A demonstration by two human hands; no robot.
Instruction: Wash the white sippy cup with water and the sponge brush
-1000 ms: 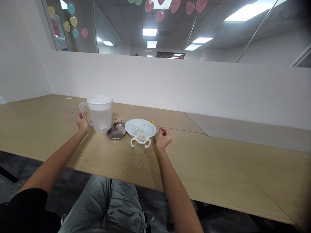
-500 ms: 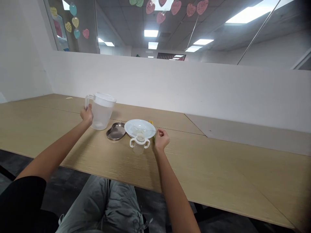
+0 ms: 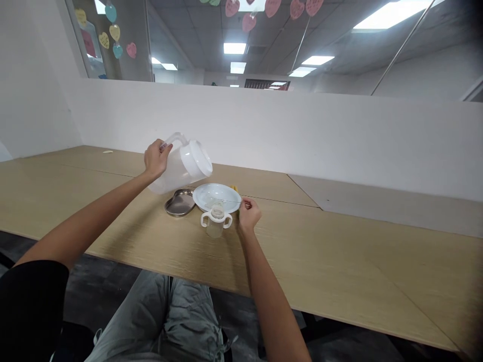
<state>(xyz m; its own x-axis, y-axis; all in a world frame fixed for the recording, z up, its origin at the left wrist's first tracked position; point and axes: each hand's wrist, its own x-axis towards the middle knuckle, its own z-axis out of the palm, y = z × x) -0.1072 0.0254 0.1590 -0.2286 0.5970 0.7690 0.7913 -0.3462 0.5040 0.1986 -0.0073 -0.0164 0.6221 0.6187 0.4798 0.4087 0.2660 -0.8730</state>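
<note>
My left hand (image 3: pixel 156 160) is closed around the handle of a translucent plastic pitcher (image 3: pixel 175 168). The pitcher is tipped to the right, its white-rimmed mouth left of and above a white plate (image 3: pixel 202 195). No stream shows at the mouth. Fingers pinched, my right hand (image 3: pixel 249 215) is at the plate's right edge. A thin rod-like thing (image 3: pixel 231 202) runs from those fingers over the plate; its far end is unclear. In front of the plate stands a clear baby bottle (image 3: pixel 215 230) with two white handles, uncapped. A kidney-shaped metal tray (image 3: pixel 180 203) lies left of the plate.
Something yellow (image 3: pixel 234 188) shows partly behind the plate's right side. A small pale piece (image 3: pixel 107 152) lies far left on the wooden table (image 3: pixel 339 261). A white wall (image 3: pixel 264 125) with a window above it borders the table's back.
My left hand has lifted the pitcher from the table, moved it right and tilted it strongly toward the plate. My right hand has shifted slightly left, staying pinched.
</note>
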